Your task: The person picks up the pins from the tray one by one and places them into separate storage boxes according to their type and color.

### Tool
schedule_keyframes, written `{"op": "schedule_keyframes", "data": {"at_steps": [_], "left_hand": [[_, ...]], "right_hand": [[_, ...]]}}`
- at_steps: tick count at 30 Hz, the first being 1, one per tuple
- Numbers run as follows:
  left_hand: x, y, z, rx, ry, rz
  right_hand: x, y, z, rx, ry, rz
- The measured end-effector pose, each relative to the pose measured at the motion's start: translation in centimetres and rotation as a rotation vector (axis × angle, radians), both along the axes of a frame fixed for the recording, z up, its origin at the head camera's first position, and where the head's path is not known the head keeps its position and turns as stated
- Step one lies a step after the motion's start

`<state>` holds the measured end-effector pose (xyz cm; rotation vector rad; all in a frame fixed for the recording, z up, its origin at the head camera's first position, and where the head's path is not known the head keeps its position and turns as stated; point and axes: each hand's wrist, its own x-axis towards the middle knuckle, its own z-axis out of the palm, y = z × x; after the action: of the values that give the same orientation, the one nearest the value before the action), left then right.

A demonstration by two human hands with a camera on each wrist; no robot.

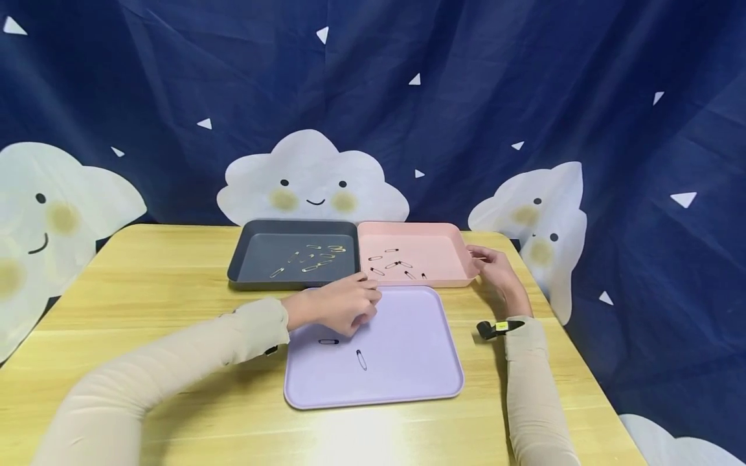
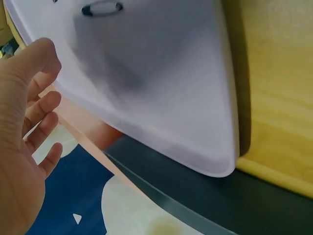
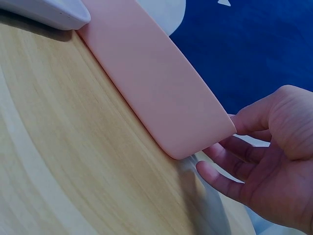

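My left hand (image 1: 344, 304) hovers over the far left part of a lavender tray (image 1: 408, 343), its fingers bent and thumb near the index finger. In the left wrist view the thumb covers the index fingertip, so I cannot tell whether a small thing is pinched there. Two dark-headed safety pins lie on this tray, one safety pin (image 1: 329, 341) sideways and another safety pin (image 1: 361, 360) nearer me. At the right end of a pink tray (image 1: 415, 228), my right hand (image 1: 495, 268) holds the wall near its corner, fingertips at the rim and outer side (image 3: 205, 117).
Several dark safety pins (image 1: 392, 265) are in the pink tray. Beside it on the left, a dark grey tray (image 1: 256, 255) holds several gold safety pins (image 1: 309, 268). The three trays stand close together on a wooden table (image 1: 175, 272), with a blue cloud-print curtain (image 1: 373, 77) behind.
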<state>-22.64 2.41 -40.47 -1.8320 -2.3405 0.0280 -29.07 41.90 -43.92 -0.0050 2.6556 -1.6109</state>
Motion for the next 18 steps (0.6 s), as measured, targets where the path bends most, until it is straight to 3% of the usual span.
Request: {"op": "schedule_keyframes", "data": {"at_steps": [5, 10, 14, 18], "left_hand": [[0.9, -0.1, -0.2, -0.065, -0.067, -0.016], [1.7, 0.0, -0.2, -0.123, -0.14, 0.008], [2.2, 0.3, -0.5, -0.132, -0.149, -0.012], [2.6, 0.6, -0.7, -0.131, -0.146, -0.034]], "right_hand": [[0.3, -0.1, 0.5, -0.022, -0.009, 0.005], [1.5, -1.1, 2.4, -0.027, -0.02, 0.012], [2.4, -1.9, 3.6, -0.013, -0.024, 0.009], [2.4, -1.9, 3.5, -0.021, -0.022, 0.013]]}}
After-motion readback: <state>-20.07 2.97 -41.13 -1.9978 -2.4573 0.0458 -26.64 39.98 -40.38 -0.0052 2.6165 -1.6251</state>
